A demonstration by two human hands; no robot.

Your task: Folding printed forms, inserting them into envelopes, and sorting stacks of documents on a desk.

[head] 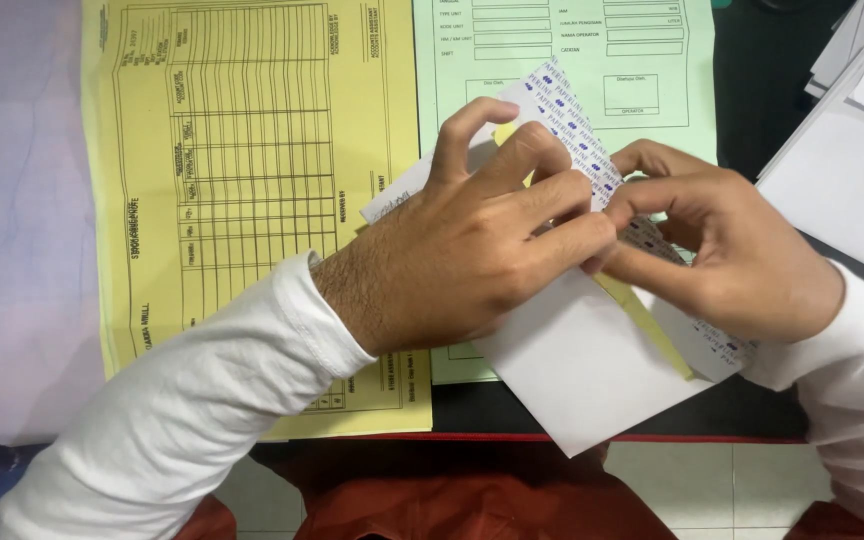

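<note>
Paperwork covers the dark desk from left to right. At the far left edge lies a pale lilac sheet, and just beside it, overlapping its right side, a yellow ruled form turned sideways. A light green form comes next, reaching toward the far edge of the desk, and a stack of white sheets sits at the far right corner.

The left hand, in a white sleeve, lies across the join of the yellow and green forms with its fingers curled down, pressing on a white envelope. The envelope rests over the near edge of the desk, its long axis running on a diagonal from the far left to the near right, so its lower corner hangs past the red edge strip. Its flap, lined with a blue printed pattern, stands open toward the far side, and a yellow slip shows inside along the mouth.

The right hand sits directly right of the left, fingertips of both meeting at the envelope's mouth. Its thumb and forefinger pinch the lining edge there, the other fingers loosely bent. Both hands are on the envelope; the left covers more of its body, the right holds only the mouth.
</note>
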